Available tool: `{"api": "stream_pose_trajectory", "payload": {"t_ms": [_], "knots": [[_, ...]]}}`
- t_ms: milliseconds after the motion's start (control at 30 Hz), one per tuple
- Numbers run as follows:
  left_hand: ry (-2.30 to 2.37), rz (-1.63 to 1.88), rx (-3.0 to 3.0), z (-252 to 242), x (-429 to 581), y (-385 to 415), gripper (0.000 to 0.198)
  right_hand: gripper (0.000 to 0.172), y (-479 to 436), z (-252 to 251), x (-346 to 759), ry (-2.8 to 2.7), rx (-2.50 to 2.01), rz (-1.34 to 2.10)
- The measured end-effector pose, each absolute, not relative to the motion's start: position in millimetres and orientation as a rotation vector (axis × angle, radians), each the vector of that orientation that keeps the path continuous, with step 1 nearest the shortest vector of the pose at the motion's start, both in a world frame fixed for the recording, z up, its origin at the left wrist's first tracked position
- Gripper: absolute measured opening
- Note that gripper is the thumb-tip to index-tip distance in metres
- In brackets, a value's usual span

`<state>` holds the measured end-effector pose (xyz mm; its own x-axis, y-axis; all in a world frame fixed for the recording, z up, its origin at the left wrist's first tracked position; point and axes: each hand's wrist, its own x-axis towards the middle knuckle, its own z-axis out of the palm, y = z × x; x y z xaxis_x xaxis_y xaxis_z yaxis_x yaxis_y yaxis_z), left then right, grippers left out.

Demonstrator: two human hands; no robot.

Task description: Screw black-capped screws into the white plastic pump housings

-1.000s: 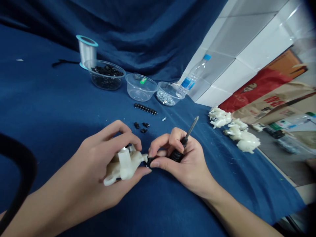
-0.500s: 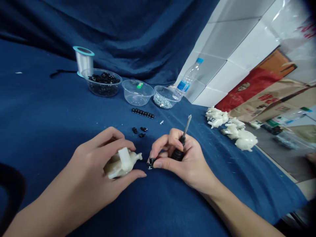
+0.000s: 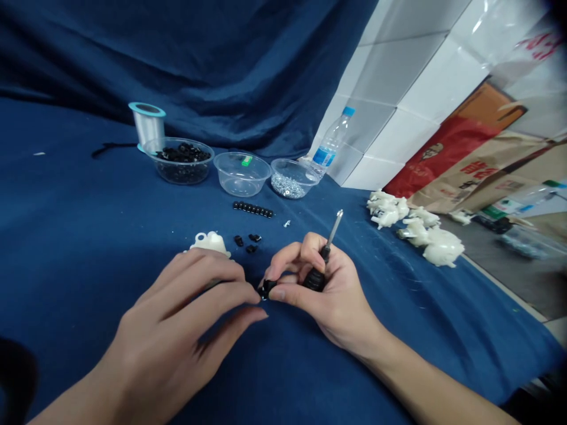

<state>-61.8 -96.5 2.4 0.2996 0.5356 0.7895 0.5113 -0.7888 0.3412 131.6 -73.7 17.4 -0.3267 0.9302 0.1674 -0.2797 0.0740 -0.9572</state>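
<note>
Curled around the black handle of a small screwdriver (image 3: pixel 315 279) in the right hand (image 3: pixel 325 295), lower centre, with the steel shaft pointing up and away. Pinched between that hand's thumb and fingertips (image 3: pixel 283 293), a small black part (image 3: pixel 267 289), at the centre of the lower frame. Just left of it, the left hand (image 3: pixel 181 319), fingers loosely extended toward the black part; no telling whether they touch it. Behind those fingers, a white plastic part (image 3: pixel 210 242), partly hidden, with no telling whether it rests on the hand or on the cloth.

Just above the hands, three black pieces (image 3: pixel 245 243) on the navy blue cloth (image 3: pixel 75 248); farther up, a row of black pieces (image 3: pixel 252 208) and a tiny screw (image 3: pixel 287 224). Along the upper middle, clear plastic bowls: one of black parts (image 3: pixel 179 163), one with a green bit inside (image 3: pixel 241 175), one of silver screws (image 3: pixel 290 183). Behind them, a spool of clear line (image 3: pixel 148 126) and a plastic water bottle (image 3: pixel 328 143). At right, a heap of white plastic parts (image 3: pixel 411 230) on the cloth.
</note>
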Motion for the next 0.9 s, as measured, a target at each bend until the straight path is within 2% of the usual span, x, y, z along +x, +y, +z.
{"api": "stream_pose_trajectory", "payload": {"t_ms": [367,567,900], "knots": [[0.881,1.492,2.68,2.8,-62.7,-94.8,0.021,0.057,-81.3,19.9,124.6,-1.236,-0.691,1.518],[0.931,1.451,2.722,-11.2,-65.4,-100.0,0.006,0.056,-86.5,20.6,121.7,-1.215,-0.702,1.532],[0.984,1.417,2.605,-15.4,-65.5,-104.6,0.017,0.055,-89.5,16.3,121.0,-1.143,-0.695,1.566]]}}
